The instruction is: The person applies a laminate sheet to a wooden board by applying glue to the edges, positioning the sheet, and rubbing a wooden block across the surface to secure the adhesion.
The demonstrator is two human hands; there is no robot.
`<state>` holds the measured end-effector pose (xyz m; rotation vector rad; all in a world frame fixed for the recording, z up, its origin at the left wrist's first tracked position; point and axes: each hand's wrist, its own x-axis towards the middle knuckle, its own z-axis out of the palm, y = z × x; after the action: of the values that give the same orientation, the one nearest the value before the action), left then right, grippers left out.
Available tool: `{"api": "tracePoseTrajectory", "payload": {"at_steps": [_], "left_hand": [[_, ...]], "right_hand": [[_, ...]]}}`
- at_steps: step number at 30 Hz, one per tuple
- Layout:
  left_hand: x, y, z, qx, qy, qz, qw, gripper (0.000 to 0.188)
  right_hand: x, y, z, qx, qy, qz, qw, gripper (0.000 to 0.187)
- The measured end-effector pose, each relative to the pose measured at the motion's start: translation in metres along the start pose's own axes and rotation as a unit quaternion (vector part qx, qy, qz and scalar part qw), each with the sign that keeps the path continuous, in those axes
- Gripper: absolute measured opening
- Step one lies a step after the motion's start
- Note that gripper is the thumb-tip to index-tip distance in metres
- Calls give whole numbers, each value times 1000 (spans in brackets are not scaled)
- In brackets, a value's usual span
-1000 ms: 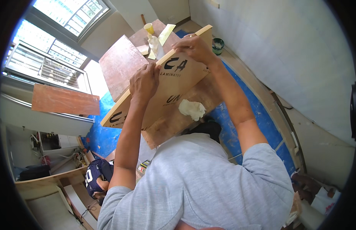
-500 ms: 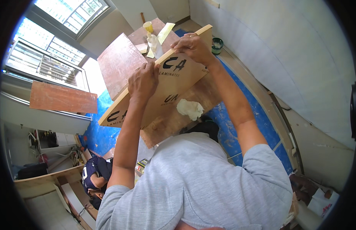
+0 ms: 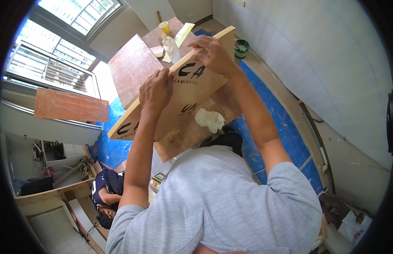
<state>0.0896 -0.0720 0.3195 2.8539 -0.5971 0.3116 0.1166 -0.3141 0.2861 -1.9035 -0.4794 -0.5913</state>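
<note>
Laminate sheet [image 3: 179, 91] hides workbench [image 3: 192, 131] beside white rag [image 3: 209, 119], brown boards [image 3: 133, 74].

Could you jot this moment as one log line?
left hand: grips board edge | right hand: grips board top | board: tilted, raised | rag: on plank

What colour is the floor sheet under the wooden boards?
Blue, seen in the head view: the floor sheet.

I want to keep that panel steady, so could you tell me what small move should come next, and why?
Probably lower the light wooden panel gently onto the brown board beneath it. The left hand and right hand grip its upper edge and hold it tilted above that board, where a crumpled white rag lies close to the panel's lower edge.
</note>
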Motion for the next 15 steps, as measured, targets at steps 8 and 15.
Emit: {"api": "tracePoseTrajectory", "payload": {"at_steps": [8, 15], "left_hand": [[1, 2, 1, 0, 12, -3, 1000, 36], [2, -2, 8, 7, 22, 3, 1000, 34]], "right_hand": [[1, 23, -3, -126, -23, -154, 980, 7], [20, 45, -68, 272, 202, 22, 941, 10]]}}
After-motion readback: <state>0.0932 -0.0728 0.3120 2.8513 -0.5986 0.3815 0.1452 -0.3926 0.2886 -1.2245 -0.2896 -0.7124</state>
